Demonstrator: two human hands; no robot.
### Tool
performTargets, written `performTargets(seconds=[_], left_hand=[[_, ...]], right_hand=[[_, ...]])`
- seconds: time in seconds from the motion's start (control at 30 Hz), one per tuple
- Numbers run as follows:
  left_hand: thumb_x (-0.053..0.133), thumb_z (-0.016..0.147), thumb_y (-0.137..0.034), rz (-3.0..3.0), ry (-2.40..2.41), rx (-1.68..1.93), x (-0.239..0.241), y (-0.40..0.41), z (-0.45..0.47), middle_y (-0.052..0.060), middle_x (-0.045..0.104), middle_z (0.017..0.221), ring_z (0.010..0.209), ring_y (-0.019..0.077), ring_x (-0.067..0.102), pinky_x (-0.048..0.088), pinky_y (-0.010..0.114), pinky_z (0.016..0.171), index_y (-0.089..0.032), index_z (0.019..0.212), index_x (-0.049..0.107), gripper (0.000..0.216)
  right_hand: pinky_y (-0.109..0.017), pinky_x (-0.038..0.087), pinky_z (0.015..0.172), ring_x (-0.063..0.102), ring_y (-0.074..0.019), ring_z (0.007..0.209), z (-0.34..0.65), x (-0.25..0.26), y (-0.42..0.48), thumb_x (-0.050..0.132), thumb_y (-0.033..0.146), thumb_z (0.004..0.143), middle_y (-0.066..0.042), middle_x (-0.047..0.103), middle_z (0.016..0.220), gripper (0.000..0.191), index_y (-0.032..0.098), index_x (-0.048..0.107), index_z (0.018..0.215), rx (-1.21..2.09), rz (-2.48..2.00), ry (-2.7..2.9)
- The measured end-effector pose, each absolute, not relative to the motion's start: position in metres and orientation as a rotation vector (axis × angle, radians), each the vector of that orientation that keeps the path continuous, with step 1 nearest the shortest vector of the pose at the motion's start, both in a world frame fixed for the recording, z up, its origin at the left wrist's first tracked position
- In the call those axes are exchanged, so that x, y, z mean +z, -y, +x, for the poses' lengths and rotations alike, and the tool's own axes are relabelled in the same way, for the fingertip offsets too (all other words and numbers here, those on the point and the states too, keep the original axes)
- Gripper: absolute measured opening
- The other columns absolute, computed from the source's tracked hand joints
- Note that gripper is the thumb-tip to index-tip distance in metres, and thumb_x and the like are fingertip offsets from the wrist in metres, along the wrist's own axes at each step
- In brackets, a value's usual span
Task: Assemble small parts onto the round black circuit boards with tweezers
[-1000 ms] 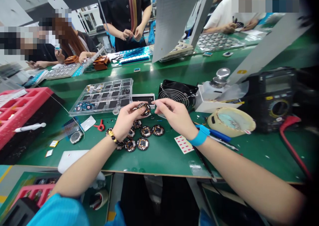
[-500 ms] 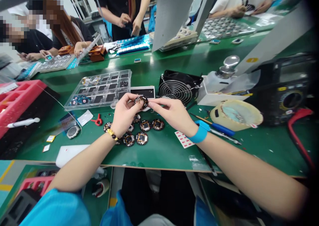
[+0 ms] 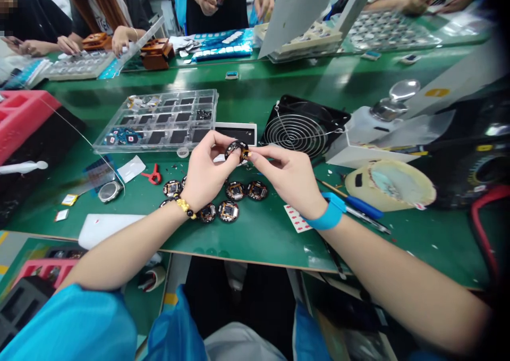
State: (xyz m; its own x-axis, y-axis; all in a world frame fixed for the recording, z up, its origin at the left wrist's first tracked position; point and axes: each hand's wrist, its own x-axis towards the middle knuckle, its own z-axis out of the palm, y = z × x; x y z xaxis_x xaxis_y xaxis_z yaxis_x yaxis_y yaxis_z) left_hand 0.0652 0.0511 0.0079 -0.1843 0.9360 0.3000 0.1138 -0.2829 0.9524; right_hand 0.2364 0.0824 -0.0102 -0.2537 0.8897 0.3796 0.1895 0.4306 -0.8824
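My left hand [image 3: 211, 171] grips a round circuit board [image 3: 235, 149] between thumb and fingers, held tilted above the table. The fingertips of my right hand [image 3: 285, 172] pinch a small gold-coloured strip [image 3: 247, 154] at the board's right edge; how it joins the board is too small to tell. Below my hands, several similar round boards lie on the green table, among them one board [image 3: 228, 211] near the front and another [image 3: 257, 190] to the right. My left forearm and hand partly cover some of them.
Behind my hands stand a clear compartment box [image 3: 159, 119] and a black fan [image 3: 303, 127]. On the right are a yellowish bowl [image 3: 390, 183], a blue-handled tool [image 3: 364, 207] and a dotted card [image 3: 297, 218]. A red clip [image 3: 153, 175] lies left. Co-workers sit or stand across the table.
The view has shifted, tilting a little downward. Both hands stay together at the round board, and its gold-coloured strip now shows between the right fingertips. A co-worker's hands opposite have moved apart.
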Motion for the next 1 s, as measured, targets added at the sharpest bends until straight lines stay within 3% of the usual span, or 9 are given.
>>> performTargets(seconds=[0.4,0.67,1.0], left_hand=[[0.080,0.079,-0.015,1.393,-1.310,1.537,0.008,-0.048,0.068,0.002,0.066,0.090,0.088,0.0178,0.065,0.053,0.029,0.081,-0.019,0.087,0.064,0.018],[0.076,0.083,-0.021,1.472,-1.300,1.539,0.004,-0.041,0.073,0.004,0.063,0.095,0.092,0.0192,0.064,0.056,0.026,0.071,-0.020,0.088,0.062,0.015],[0.078,0.082,-0.021,1.440,-1.267,1.527,0.006,-0.041,0.075,0.003,0.064,0.095,0.091,0.0180,0.065,0.056,0.027,0.075,-0.019,0.087,0.063,0.016]], right_hand=[[-0.036,0.062,0.084,0.076,-0.0220,0.096,0.236,-0.014,-0.081,0.069,0.035,0.094,-0.003,0.082,0.104,0.018,0.026,0.083,0.101,0.838,-0.943,1.731],[-0.036,0.064,0.080,0.077,-0.0211,0.087,0.233,-0.014,-0.079,0.073,0.035,0.089,-0.003,0.082,0.096,0.017,0.022,0.082,0.095,0.868,-0.961,1.658],[-0.034,0.064,0.082,0.077,-0.0203,0.084,0.231,-0.012,-0.076,0.074,0.029,0.083,-0.003,0.082,0.092,0.013,0.019,0.080,0.089,0.895,-0.957,1.601]])
